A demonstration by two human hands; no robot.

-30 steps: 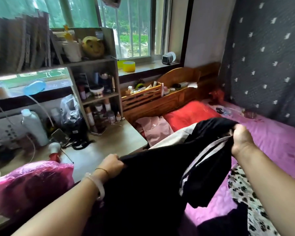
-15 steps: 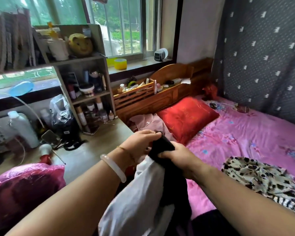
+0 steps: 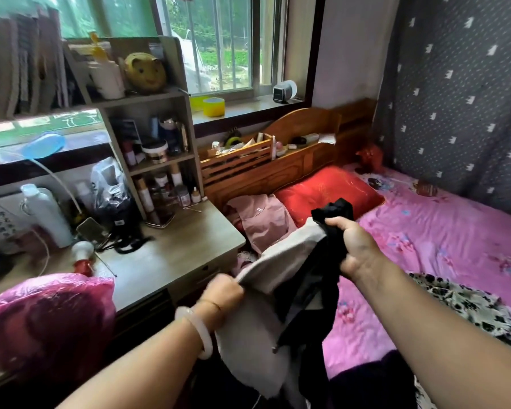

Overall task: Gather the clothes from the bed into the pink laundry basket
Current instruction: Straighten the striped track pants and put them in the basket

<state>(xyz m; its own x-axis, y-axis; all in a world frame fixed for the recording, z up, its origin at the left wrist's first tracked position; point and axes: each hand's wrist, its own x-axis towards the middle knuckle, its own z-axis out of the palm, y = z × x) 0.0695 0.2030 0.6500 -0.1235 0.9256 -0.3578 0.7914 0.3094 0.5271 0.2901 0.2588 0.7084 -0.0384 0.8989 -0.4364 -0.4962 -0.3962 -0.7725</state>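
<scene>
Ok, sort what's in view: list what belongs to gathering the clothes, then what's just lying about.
Belongs to the job:
- black and white garment, gripped by left hand and right hand
- pink garment by the pillow
- leopard-print garment on the bed

Just lying about:
- red pillow
- white bottle
- yellow tape roll
- pink plastic bag

The left hand (image 3: 223, 290) grips the pale grey cloth (image 3: 281, 258) and the right hand (image 3: 353, 246) grips the black garment (image 3: 319, 284), both held above the near edge of the bed (image 3: 443, 231). On the bed lie a red pillow (image 3: 322, 190), a pink shirt (image 3: 263, 219) left of it, and a spotted garment (image 3: 466, 305) nearer.
</scene>
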